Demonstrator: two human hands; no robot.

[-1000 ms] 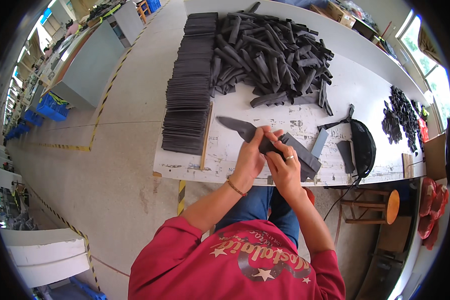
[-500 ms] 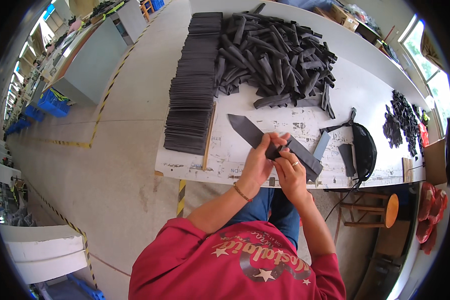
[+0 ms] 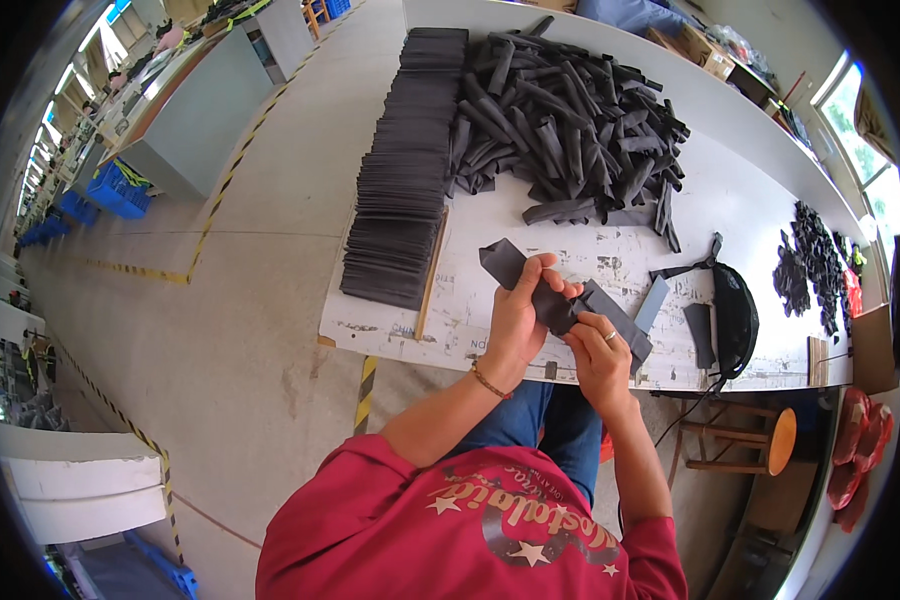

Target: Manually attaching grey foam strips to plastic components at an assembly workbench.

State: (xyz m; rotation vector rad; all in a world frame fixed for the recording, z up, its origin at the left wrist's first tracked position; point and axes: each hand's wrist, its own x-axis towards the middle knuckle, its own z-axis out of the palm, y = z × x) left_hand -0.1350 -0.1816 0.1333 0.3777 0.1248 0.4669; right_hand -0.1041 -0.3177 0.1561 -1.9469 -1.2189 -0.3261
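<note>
My left hand and my right hand are closed on a dark fabric strip above the table's front edge. My left fingers wrap its middle, and its blunt end points away to the far left. With a ring on one finger, my right hand pinches the strip lower down. A flat dark length runs beyond my right fingers; whether it is the same piece I cannot tell. Behind my hands lies a loose heap of dark fabric tubes. To its left runs a long, tightly packed row of folded dark pieces.
A wooden stick edges the row on the white table. At right lie a blue-grey flat strip, a dark flat piece and a black pouch. Small dark scraps sit farther right. Below is a wooden stool.
My hands have shifted along the strip; its far end was a pointed flat tip and now looks shorter and blunt, bunched between my fingers. The whole view has moved slightly.
</note>
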